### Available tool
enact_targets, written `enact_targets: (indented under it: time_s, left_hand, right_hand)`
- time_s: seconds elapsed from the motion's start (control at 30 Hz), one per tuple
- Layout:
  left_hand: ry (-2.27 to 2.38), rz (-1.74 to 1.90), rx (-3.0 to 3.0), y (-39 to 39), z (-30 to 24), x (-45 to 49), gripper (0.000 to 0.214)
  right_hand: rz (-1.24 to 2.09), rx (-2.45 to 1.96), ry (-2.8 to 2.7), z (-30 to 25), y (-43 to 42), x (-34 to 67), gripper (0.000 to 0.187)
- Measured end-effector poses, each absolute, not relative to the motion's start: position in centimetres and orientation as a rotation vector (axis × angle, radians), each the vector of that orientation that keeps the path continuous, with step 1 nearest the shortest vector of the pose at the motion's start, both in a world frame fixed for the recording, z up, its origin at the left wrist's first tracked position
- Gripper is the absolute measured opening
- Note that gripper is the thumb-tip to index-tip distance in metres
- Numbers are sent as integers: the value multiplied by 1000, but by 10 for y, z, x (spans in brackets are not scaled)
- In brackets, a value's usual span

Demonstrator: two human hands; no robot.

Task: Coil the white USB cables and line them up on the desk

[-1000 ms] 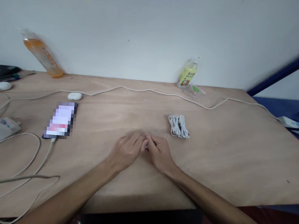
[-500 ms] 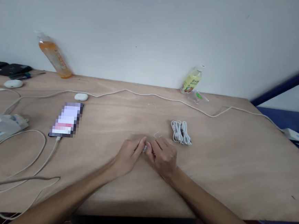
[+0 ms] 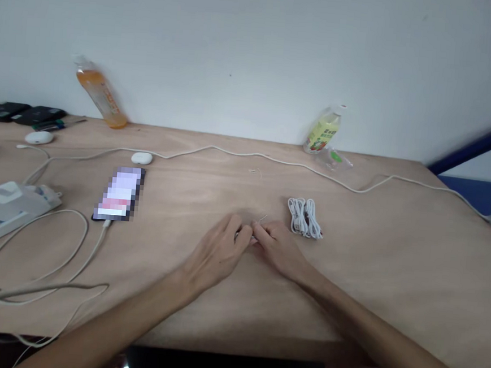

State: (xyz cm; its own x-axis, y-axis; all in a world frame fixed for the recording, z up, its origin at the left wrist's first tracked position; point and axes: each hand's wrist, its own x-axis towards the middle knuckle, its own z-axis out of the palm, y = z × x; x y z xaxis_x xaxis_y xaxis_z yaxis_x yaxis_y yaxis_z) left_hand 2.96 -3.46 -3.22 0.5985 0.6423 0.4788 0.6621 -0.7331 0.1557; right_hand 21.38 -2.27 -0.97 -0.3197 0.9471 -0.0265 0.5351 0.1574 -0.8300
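Note:
Near the middle of the table, my left hand [image 3: 221, 247] is closed with its fingers curled round a small white cable bundle, of which only slivers show between the fingers. My right hand [image 3: 281, 246] meets it from the other side, thumb and fingers pinched at the same bundle. A thin pale tie [image 3: 263, 218] lies or sticks out just beyond the right fingertips; whether it is held I cannot tell. Right of that hand rest coiled white cables [image 3: 304, 218] lying side by side. Another thin tie [image 3: 255, 171] lies farther back.
A phone [image 3: 119, 194] with a charging cable lies left, near a white earbud case [image 3: 141, 157] and a power strip [image 3: 17, 217]. An orange drink bottle [image 3: 101, 96] and a yellow-green bottle [image 3: 322, 132] lean on the wall. A long white cord [image 3: 273, 159] crosses the table's back.
My left hand has turned over the bundle, its back now more upward, and my right thumb has come forward into a pinch. The view has shifted slightly left.

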Motion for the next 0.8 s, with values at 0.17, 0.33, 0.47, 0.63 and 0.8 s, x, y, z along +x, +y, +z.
enact_targets:
  time_s: [0.17, 0.33, 0.47, 0.63, 0.8]
  left_hand:
    - [-1403, -700, -2958, -33, -27, 45, 45]
    - [-1573, -1169, -3310, -32, -23, 53, 40]
    - [-1674, -1356, -3384, -38, -26, 51, 39]
    - [-1455, -1344, -3285, -41, -38, 49, 39]
    - [-1302, -893, -3102, -37, -41, 46, 42]
  right_hand:
    - [589, -1340, -1927, -20, -28, 224, 53]
    - [-228, -1017, -2045, -30, -31, 230, 44]
    - [-354, -987, -2080, -35, -30, 230, 47]
    - [-108, -1056, -2047, -41, -32, 229, 49]
    - [-4, -1143, -1973, -39, -38, 226, 53]
